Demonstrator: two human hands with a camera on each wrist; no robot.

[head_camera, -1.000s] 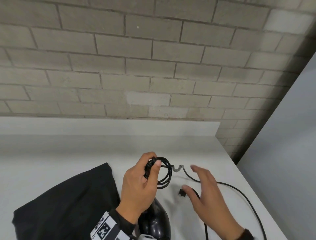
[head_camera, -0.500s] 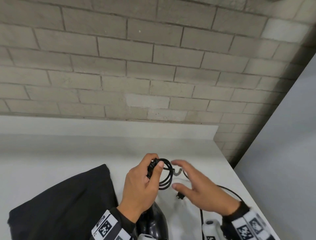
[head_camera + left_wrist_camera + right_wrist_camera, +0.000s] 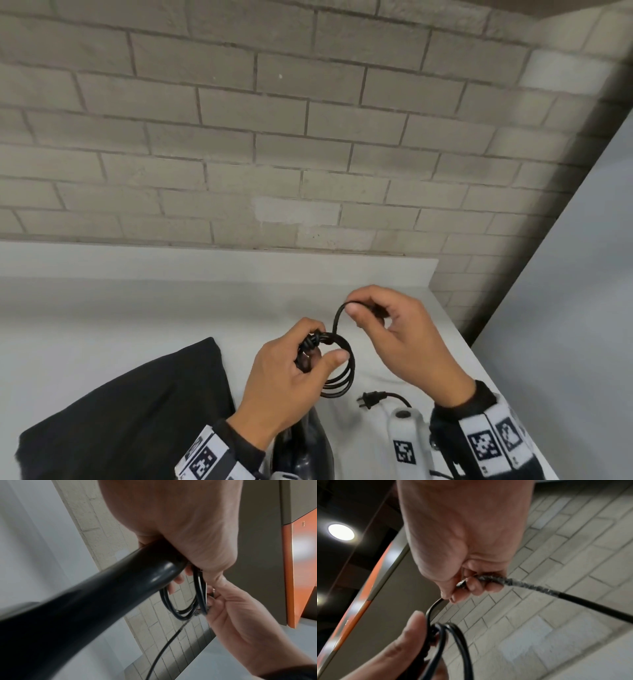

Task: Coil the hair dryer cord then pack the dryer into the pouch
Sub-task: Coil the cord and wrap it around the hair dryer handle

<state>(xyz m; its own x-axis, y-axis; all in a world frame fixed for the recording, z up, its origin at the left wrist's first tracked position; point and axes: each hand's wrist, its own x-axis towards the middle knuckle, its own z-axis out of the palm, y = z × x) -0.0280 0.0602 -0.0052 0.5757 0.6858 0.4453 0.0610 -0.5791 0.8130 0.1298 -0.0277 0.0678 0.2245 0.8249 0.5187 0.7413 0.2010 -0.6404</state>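
The coiling step is in hand, and it looks well along. The left hand (image 3: 291, 370) grips the small coil (image 3: 337, 368) of black cord, its thumb and fingers curled round the bunched loops near the dryer's handle (image 3: 106, 592), which the left wrist view shows running under the same palm. The right hand (image 3: 404, 339) pinches the free run of the cord (image 3: 337, 318) between thumb and fingertips, just above and beside the coil, with a short arc of cord rising from the loops to the pinch. In the right wrist view the cord leaves that hand past a ribbed, taped-looking stretch and runs off to the right.

The plug (image 3: 371, 400) lies on the white surface (image 3: 102, 325) near the right wrist, so only a modest length seems left to gather. The next move likely calls for the right hand to carry its pinched run round and lay it against the loops, while the left thumb lifts briefly to take the new turn without letting the others spring apart.

The black pouch (image 3: 120, 411) lies flat on the surface to the left, near the left forearm; its opening cannot be made out. The hair dryer (image 3: 308, 448) body shows dark at the bottom edge, below the left wrist. A brick wall (image 3: 274, 137) backs the surface. Nothing stands between the hands and the pouch; the trailing plug could snag at the wrist-worn camera mount (image 3: 406, 442) beside it.
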